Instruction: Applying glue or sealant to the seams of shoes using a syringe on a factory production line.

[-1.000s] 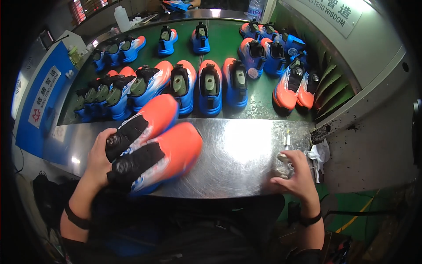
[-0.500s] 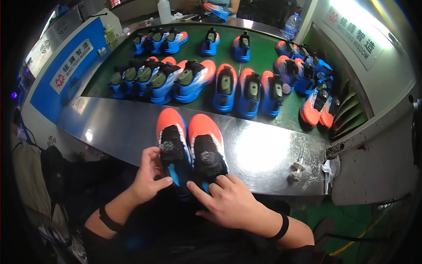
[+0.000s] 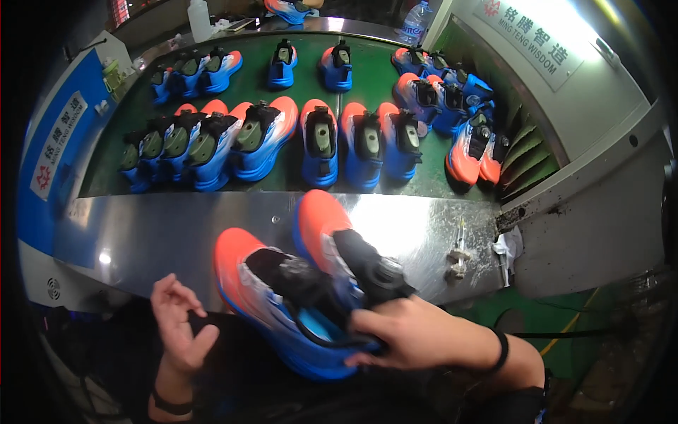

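My right hand point(image 3: 406, 331) grips a pair of sneakers by their heel collars, its thumb and fingers closed at the backs. The left sneaker point(image 3: 236, 260) has an orange toe, blue sole, black tongue and light-blue insole, and it slants with its toe to the upper left. Beside it the other sneaker point(image 3: 321, 218), with the same colours, points up and away. A round dial sits on each tongue. To the left of the pair, my left hand point(image 3: 180, 325) is open, fingers apart, touching nothing. The right fingertips are partly hidden behind the heels.
A steel ledge point(image 3: 141, 222) runs across in front of me. Beyond it, rows of similar sneakers point(image 3: 321, 145) stand on a green belt point(image 3: 282, 99). A small metal fitting point(image 3: 459, 254) lies at the ledge's right, near a white cloth point(image 3: 507, 247). Machine walls flank the belt.
My left hand has let go of the left sneaker and moved left. My right hand has closed on both heels, and the pair has turned, toes swinging leftward. The view has shifted too.
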Demonstrator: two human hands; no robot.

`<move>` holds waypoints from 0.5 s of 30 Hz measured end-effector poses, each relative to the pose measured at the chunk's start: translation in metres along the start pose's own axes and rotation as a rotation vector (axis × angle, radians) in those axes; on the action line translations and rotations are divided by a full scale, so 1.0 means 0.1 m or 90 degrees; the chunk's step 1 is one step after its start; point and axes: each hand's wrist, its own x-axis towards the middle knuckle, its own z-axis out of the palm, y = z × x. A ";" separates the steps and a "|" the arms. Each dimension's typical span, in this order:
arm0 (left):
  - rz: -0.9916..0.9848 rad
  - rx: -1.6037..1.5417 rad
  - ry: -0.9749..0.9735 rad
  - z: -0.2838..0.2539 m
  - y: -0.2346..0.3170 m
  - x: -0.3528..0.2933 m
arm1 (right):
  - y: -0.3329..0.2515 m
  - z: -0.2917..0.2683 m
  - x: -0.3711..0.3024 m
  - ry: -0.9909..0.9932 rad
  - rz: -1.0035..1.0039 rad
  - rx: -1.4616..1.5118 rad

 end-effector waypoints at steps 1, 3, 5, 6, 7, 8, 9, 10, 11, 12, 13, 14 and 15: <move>-0.029 0.044 0.044 -0.11 -0.01 -0.02 | -0.07 -0.14 -0.06 -0.002 -0.020 -0.018; -0.053 0.087 0.051 -0.22 -0.15 0.11 | -0.34 -0.49 -0.24 0.047 0.059 -0.073; -0.008 0.079 0.018 -0.11 -0.32 0.45 | -0.57 -0.84 -0.45 0.200 0.138 -0.151; -0.027 0.097 0.050 -0.17 -0.35 0.43 | -0.46 -1.02 -0.31 0.227 0.151 -0.222; -0.002 0.232 0.017 -0.23 -0.39 0.43 | -0.27 -1.11 -0.09 0.306 0.153 -0.284; 0.037 0.336 -0.038 -0.24 -0.47 0.49 | -0.12 -1.24 0.08 0.370 0.127 -0.331; 0.032 0.325 -0.029 -0.21 -0.56 0.54 | 0.07 -1.40 0.24 0.407 0.150 -0.362; 0.026 0.352 -0.057 -0.18 -0.65 0.60 | 0.15 -1.58 0.48 0.409 0.189 -0.402; 0.020 0.383 -0.086 -0.15 -0.71 0.65 | 0.36 -1.78 0.70 0.399 0.200 -0.439; -0.005 0.383 -0.093 -0.15 -0.82 0.61 | 0.54 -1.98 0.95 0.363 0.288 -0.454; -0.007 0.379 -0.089 -0.13 -0.82 0.65 | 0.85 -2.15 1.16 0.370 0.270 -0.489; 0.008 0.441 -0.138 -0.10 -0.80 0.72 | 1.15 -2.33 1.37 0.357 0.304 -0.508; 0.029 0.500 -0.190 -0.08 -0.77 0.79 | 1.37 -2.51 1.53 0.363 0.311 -0.562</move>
